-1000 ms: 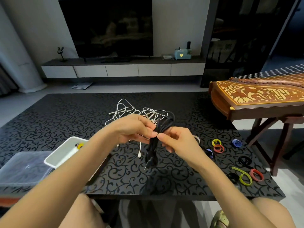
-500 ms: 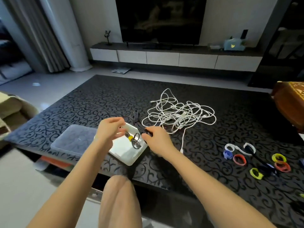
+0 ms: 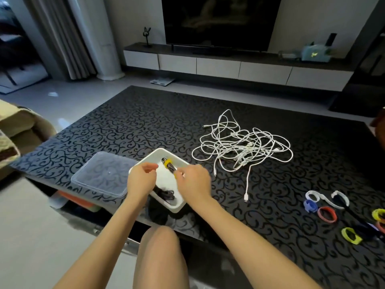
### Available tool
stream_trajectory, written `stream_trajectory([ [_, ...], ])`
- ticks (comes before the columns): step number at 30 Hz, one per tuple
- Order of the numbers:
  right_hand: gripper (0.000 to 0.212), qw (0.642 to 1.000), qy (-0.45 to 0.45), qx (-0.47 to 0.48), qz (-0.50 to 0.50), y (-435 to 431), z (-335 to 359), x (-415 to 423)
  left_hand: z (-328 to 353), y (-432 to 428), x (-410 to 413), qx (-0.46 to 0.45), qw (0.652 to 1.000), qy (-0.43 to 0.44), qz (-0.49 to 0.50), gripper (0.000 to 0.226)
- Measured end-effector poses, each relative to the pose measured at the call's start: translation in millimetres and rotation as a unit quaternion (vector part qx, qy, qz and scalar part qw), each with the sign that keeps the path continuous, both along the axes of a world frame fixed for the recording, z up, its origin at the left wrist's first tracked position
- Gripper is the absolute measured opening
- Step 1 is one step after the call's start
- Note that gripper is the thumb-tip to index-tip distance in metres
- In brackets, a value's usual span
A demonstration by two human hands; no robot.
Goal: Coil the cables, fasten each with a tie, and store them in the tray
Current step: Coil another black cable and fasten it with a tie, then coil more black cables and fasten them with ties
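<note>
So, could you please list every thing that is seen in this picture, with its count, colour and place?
table: one, black with scroll pattern, middle of the view
tray: one, white, near table edge
black cable bundles: two, in the tray; the far one wears a yellow tie
lid: one, clear, beside the tray on its left
white cables: tangled heap, count unclear, right of the tray
loose ties: several; white, blue, red, yellow, black; table's right side
television: one, black, on the wall
cabinet: one, white, under the television
knee: one, bare, below the table edge
left grip: over the tray, empty
right grip: over the tray, contents unclear
</note>
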State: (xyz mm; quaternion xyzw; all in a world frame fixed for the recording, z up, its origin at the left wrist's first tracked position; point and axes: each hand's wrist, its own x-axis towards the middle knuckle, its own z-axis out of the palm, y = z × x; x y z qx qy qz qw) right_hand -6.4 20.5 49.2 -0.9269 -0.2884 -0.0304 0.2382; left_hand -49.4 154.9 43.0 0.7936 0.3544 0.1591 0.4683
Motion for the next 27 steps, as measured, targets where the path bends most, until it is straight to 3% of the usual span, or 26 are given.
stream_trajectory([
  [3, 0.028, 0.982, -0.057, 0.097, -0.154, -56.2, -9.4, 19.8, -0.4, -21.8, 16.3, 0.025, 0.998, -0.012, -0.048, 0.023],
  [7, 0.039, 0.949, 0.035, -0.062, -0.306, -124.8, -37.9, 53.7, -0.8, -62.5, 40.9, 0.046, 0.992, -0.020, -0.120, 0.020],
  [10, 0.055, 0.937, 0.128, -0.112, -0.304, -140.2, -60.6, 66.6, 1.4, -92.4, 54.9, 0.038, 0.986, -0.024, -0.160, 0.020],
  [13, 0.035, 0.937, 0.195, -0.117, -0.266, -138.6, -68.6, 75.1, 3.4, -114.5, 68.1, 0.061, 0.980, -0.011, -0.191, 0.018],
  [16, 0.025, 0.922, 0.265, -0.027, -0.280, -142.1, -54.6, 76.1, 2.4, -132.9, 79.4, 0.071, 0.969, 0.050, -0.233, 0.015],
  [18, 0.023, 0.918, 0.277, 0.083, -0.271, -151.3, -34.7, 68.2, 2.8, -150.0, 85.5, -0.015, 0.955, 0.100, -0.280, 0.019],
  [20, 0.030, 0.929, 0.241, 0.161, -0.231, -161.6, -13.3, 52.0, 9.9, -166.5, 89.0, -0.192, 0.925, 0.140, -0.297, 0.028],
  [23, 0.025, 0.943, 0.188, 0.209, -0.178, -183.0, 7.0, 14.6, 28.0, -185.4, 95.5, -0.376, 0.877, 0.124, -0.274, 0.038],
  [25, 0.023, 0.960, 0.156, 0.178, -0.149, -196.4, 13.3, -6.7, 46.5, -195.5, 98.8, -0.441, 0.861, 0.070, -0.244, 0.032],
  [27, 0.024, 0.968, 0.172, 0.161, -0.090, -207.8, 21.0, -17.1, 66.9, -205.9, 96.2, -0.422, 0.868, 0.051, -0.258, 0.020],
])
